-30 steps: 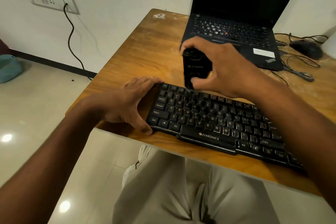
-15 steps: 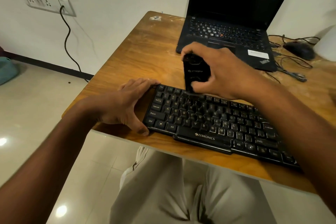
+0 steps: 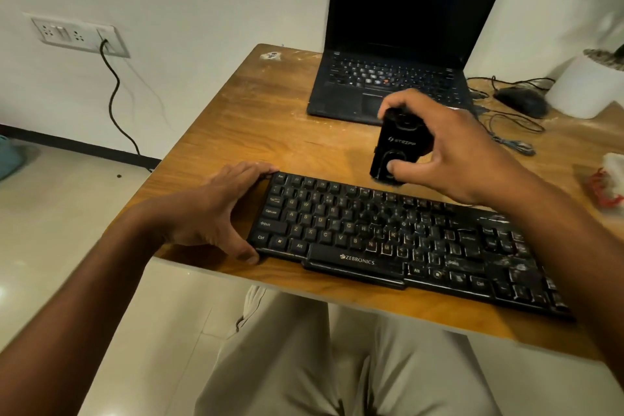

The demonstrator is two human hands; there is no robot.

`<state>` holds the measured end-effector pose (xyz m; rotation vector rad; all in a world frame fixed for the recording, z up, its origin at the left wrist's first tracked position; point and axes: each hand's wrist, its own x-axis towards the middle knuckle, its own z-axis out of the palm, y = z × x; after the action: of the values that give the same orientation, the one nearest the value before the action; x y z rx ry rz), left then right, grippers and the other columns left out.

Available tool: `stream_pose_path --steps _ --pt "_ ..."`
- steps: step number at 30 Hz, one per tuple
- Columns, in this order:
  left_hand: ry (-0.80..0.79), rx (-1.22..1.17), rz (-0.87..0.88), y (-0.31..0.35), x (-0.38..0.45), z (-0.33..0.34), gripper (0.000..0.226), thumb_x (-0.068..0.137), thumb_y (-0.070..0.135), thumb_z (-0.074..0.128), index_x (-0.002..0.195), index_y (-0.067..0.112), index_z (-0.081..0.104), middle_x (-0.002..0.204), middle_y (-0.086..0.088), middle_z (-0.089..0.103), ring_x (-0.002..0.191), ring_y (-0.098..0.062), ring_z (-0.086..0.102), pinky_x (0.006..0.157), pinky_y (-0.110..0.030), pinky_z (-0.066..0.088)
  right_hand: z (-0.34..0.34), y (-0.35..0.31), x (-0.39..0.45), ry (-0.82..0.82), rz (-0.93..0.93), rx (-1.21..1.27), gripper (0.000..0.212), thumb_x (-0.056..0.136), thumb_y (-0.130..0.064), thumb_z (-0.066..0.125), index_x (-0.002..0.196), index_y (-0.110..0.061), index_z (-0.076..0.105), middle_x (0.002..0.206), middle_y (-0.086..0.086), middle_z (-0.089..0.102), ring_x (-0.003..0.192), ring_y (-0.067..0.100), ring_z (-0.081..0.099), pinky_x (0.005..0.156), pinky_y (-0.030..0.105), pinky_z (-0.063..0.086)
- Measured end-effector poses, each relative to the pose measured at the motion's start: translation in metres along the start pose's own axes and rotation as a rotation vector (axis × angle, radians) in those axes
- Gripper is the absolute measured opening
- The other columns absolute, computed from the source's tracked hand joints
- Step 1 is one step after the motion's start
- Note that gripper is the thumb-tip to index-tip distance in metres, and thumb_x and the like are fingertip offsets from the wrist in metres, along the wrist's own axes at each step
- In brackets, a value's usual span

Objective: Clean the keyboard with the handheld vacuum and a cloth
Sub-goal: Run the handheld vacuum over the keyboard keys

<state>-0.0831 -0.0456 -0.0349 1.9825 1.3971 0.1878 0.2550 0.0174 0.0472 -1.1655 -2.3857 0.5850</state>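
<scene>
A dusty black keyboard (image 3: 388,240) lies along the near edge of the wooden table (image 3: 270,125). My left hand (image 3: 216,209) clamps its left end, thumb at the front corner and fingers at the back corner. My right hand (image 3: 452,152) holds a small black handheld vacuum (image 3: 398,145) upright, its lower end just above the keyboard's top row near the middle, thumb on its lower front. A white and red crumpled thing (image 3: 607,179), perhaps the cloth, lies at the right edge, partly cut off.
An open black laptop (image 3: 398,78) stands behind the keyboard. To its right are a black mouse (image 3: 521,101) with tangled cables (image 3: 506,135) and a white plant pot (image 3: 587,84). A cable runs from a wall socket (image 3: 77,35) to the floor.
My right hand has carried the vacuum to the right along the keyboard's top row. The left hand has kept its hold on the keyboard's left end. The camera has tilted.
</scene>
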Motion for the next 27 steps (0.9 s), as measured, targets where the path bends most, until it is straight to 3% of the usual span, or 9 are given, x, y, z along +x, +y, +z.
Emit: stream_pose_path --steps 2,5,9,11,13,16,19,27 --pt "-0.027 -0.018 -0.035 0.004 0.001 -0.003 0.133 0.049 0.047 0.097 0.150 0.053 0.011 0.139 0.027 0.028 0.128 -0.002 0.032 0.112 -0.044 0.040 -0.007 0.006 -0.004 0.067 0.009 0.003 0.064 0.080 -0.018 0.084 0.126 -0.042 0.047 0.109 -0.010 0.062 0.089 0.001 0.061 0.062 0.009 0.050" --pt "-0.052 0.010 -0.093 0.019 0.006 -0.009 0.142 0.046 0.045 0.098 0.154 0.047 0.006 0.148 0.022 0.023 0.134 -0.008 0.028 0.117 -0.048 0.034 -0.008 0.008 -0.007 0.089 0.010 0.004 0.064 0.081 -0.019 0.083 0.127 -0.043 0.046 0.110 -0.010 0.062 0.090 0.000 0.060 0.062 0.006 0.049" --pt "-0.063 0.202 -0.041 0.059 0.018 -0.006 0.148 0.049 0.060 0.091 0.158 0.037 -0.007 0.163 0.017 0.003 0.147 -0.013 0.006 0.121 -0.046 0.005 0.003 0.004 -0.004 0.065 -0.019 0.055 0.064 0.082 -0.016 0.082 0.127 -0.043 0.045 0.106 -0.013 0.060 0.088 0.003 0.062 0.064 0.016 0.057" --pt "-0.086 0.316 -0.010 0.076 0.028 0.000 0.147 0.051 0.064 0.089 0.159 0.032 -0.006 0.164 0.014 -0.001 0.148 -0.011 -0.001 0.117 -0.041 -0.008 0.011 0.002 0.000 0.054 -0.038 0.089 0.062 0.082 -0.014 0.081 0.125 -0.042 0.047 0.102 -0.012 0.061 0.085 0.005 0.063 0.063 0.021 0.058" --pt "-0.106 0.403 -0.005 0.086 0.037 0.004 0.146 0.051 0.068 0.087 0.159 0.029 -0.004 0.165 0.010 0.001 0.149 -0.012 -0.005 0.119 -0.045 -0.013 0.020 0.000 0.005 0.051 -0.072 0.117 0.061 0.082 -0.012 0.081 0.124 -0.041 0.048 0.101 -0.009 0.062 0.085 0.007 0.064 0.064 0.028 0.059" --pt "-0.128 0.460 -0.033 0.090 0.043 0.006 0.142 0.051 0.069 0.086 0.158 0.026 0.002 0.162 0.006 0.010 0.149 -0.016 0.001 0.123 -0.049 -0.009 0.034 0.001 0.011 0.036 -0.094 0.164 0.060 0.082 -0.011 0.080 0.126 -0.039 0.049 0.102 -0.008 0.062 0.087 0.009 0.065 0.062 0.030 0.059" --pt "-0.130 0.458 -0.030 0.088 0.044 0.006 0.138 0.050 0.071 0.085 0.156 0.029 0.008 0.157 0.008 0.018 0.146 -0.016 0.010 0.124 -0.050 -0.002 0.044 0.006 0.013 0.017 -0.098 0.187 0.060 0.083 -0.010 0.080 0.128 -0.038 0.050 0.098 -0.009 0.062 0.084 0.005 0.064 0.059 0.022 0.054" --pt "-0.123 0.348 0.002 0.079 0.044 0.006 0.135 0.045 0.069 0.088 0.152 0.035 0.014 0.146 0.017 0.024 0.129 -0.002 0.017 0.119 -0.038 0.014 0.003 0.027 0.003 -0.166 0.045 -0.102 0.063 0.082 -0.019 0.082 0.126 -0.048 0.047 0.102 -0.016 0.057 0.083 0.005 0.058 0.058 0.019 0.048"
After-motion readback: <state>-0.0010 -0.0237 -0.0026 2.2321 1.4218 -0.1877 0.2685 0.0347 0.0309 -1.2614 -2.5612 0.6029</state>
